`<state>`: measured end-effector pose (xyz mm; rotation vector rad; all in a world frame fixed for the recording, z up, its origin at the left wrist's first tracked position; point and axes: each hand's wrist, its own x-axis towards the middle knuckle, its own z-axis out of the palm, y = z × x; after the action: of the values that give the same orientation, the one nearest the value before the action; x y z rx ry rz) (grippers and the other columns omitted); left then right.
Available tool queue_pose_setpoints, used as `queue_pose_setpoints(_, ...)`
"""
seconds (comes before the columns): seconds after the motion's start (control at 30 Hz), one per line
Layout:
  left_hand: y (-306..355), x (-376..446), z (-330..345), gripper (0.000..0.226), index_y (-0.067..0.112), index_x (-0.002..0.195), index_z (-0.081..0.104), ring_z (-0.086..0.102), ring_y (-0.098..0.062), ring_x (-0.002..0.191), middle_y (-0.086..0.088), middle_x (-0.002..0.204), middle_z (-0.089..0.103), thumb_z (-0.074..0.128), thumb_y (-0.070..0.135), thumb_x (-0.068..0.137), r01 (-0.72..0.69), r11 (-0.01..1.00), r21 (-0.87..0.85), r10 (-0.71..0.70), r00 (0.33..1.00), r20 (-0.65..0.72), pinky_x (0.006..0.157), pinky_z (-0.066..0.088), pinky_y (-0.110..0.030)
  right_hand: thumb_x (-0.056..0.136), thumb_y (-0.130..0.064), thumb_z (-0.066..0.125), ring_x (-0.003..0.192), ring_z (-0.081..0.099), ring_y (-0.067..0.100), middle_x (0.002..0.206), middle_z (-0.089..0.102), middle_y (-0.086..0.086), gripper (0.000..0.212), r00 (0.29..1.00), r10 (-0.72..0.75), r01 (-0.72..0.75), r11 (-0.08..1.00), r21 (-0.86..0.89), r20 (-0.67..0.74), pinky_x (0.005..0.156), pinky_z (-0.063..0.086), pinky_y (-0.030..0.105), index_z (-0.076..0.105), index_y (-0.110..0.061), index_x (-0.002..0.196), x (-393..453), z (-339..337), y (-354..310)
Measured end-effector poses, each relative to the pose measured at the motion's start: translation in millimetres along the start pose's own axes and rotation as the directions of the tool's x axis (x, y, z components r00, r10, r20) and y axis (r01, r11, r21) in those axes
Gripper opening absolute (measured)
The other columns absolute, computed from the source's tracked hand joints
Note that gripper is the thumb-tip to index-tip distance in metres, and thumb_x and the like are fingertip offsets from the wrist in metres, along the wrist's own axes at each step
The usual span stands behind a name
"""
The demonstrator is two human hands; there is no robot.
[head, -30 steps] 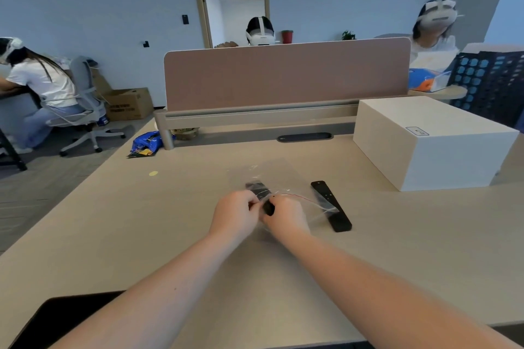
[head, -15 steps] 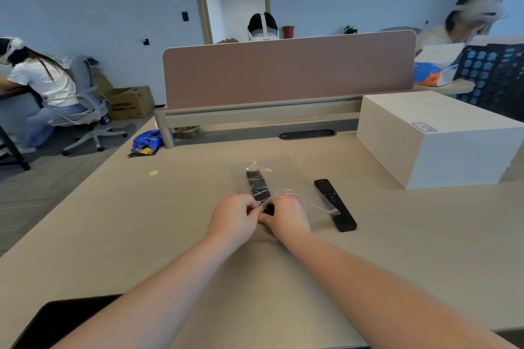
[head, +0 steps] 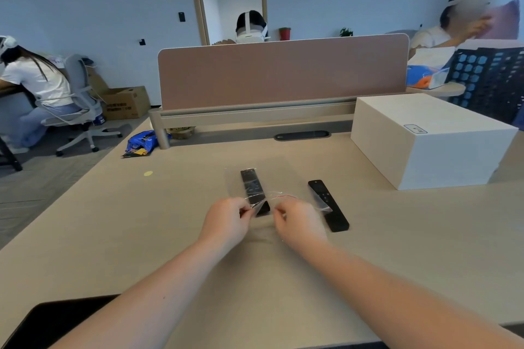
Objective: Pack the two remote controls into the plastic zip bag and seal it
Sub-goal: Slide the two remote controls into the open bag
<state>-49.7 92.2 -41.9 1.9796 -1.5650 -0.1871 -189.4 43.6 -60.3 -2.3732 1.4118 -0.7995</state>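
On beige desk [head: 113, 235]: left hand [head: 226, 224] and right hand [head: 299, 225] each pinching bag [head: 255, 195] mouth, one remote [head: 253, 190] inside, second remote [head: 328, 205] just beside.

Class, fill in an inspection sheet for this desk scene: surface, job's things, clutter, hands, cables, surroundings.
Surface: beige desk, mostly bare.
Job's things: one remote inside the clear zip bag, near end at the mouth; second remote outside, right of it, bag edge overlapping it.
Clutter: white box; yellow dot; dark object at near edge.
Hands: left hand and right hand pinch the bag's mouth.
Cables: nothing seen.
Surroundings: pink divider; people at other desks.
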Motion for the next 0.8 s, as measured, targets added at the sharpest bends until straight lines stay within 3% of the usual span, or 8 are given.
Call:
queue_pose_setpoints(0.1,1,-1,-1,0.018,0.009,0.084,0.073,0.064,-0.031,0.089,-0.01,0.089,0.075,0.06,0.021,0.088,0.014,0.999,0.044,-0.014,1.0,-0.012,0.071,0.047,-0.032,0.093,-0.026,0.045,0.072,0.055,0.027,0.074,0.059,0.004,0.025,0.974,0.099,-0.107,0.994,-0.033,-0.203,0.06,0.044,0.032,0.051,-0.015,0.072,-10,-24,14)
queue_pose_setpoints(0.17,2,-2,-1,0.017,0.009,0.088,0.073,0.064,-0.03,0.089,-0.008,0.085,0.073,0.061,0.02,0.088,0.022,0.999,0.046,-0.021,1.0,-0.018,0.072,0.048,-0.032,0.093,-0.023,0.044,0.081,0.055,0.027,0.082,0.06,0.005,0.022,0.947,0.19,-0.188,0.982,0.031,-0.258,0.061,0.043,0.032,0.058,-0.01,0.082,-7,-36,27)
queue_pose_setpoints(0.3,3,-7,-2,0.017,0.012,0.092,0.075,0.065,-0.028,0.091,-0.008,0.091,0.074,0.063,0.023,0.087,-0.011,0.999,0.032,0.012,1.0,-0.023,0.079,0.051,-0.035,0.096,-0.028,0.044,0.114,0.049,0.032,0.119,0.057,0.011,0.031,0.918,0.386,-0.391,0.92,-0.035,-0.09,0.084,0.046,0.038,0.054,-0.011,0.12,-7,-45,58)
queue_pose_setpoints(0.37,5,-8,-3,0.019,0.013,0.092,0.076,0.063,-0.027,0.092,-0.009,0.093,0.073,0.063,0.025,0.087,-0.033,0.999,0.037,0.034,0.999,-0.023,0.081,0.05,-0.037,0.095,-0.034,0.046,0.118,0.048,0.033,0.124,0.054,0.012,0.038,0.895,0.446,-0.443,0.89,-0.103,0.004,0.09,0.045,0.039,0.051,-0.011,0.124,-12,-45,70)
queue_pose_setpoints(0.57,13,-10,-3,0.021,0.014,0.09,0.076,0.059,-0.026,0.084,0.0,0.079,0.056,0.06,0.029,0.089,-0.06,0.993,0.1,0.064,0.997,-0.035,0.072,0.045,-0.035,0.089,-0.047,0.052,0.111,0.054,0.03,0.115,0.056,0.011,0.045,0.888,0.455,-0.433,0.876,-0.213,0.066,0.084,0.048,0.036,0.057,-0.009,0.111,-16,-45,77)
queue_pose_setpoints(0.67,12,-10,-2,0.021,0.018,0.089,0.075,0.061,-0.026,0.088,0.0,0.082,0.061,0.06,0.032,0.088,-0.059,0.989,0.137,0.063,0.998,-0.027,0.071,0.046,-0.035,0.088,-0.043,0.055,0.112,0.054,0.03,0.118,0.055,0.011,0.044,0.876,0.471,-0.437,0.866,-0.244,0.1,0.083,0.049,0.035,0.057,-0.009,0.115,-10,-49,76)
queue_pose_setpoints(0.8,8,-10,1,0.022,0.02,0.091,0.075,0.062,-0.025,0.095,-0.002,0.097,0.071,0.059,0.033,0.088,-0.034,0.983,0.18,0.036,0.999,-0.007,0.077,0.052,-0.036,0.087,-0.028,0.058,0.099,0.061,0.028,0.111,0.063,0.012,0.034,0.877,0.447,-0.39,0.876,-0.283,0.177,0.067,0.043,0.027,0.058,-0.006,0.113,-4,-56,77)
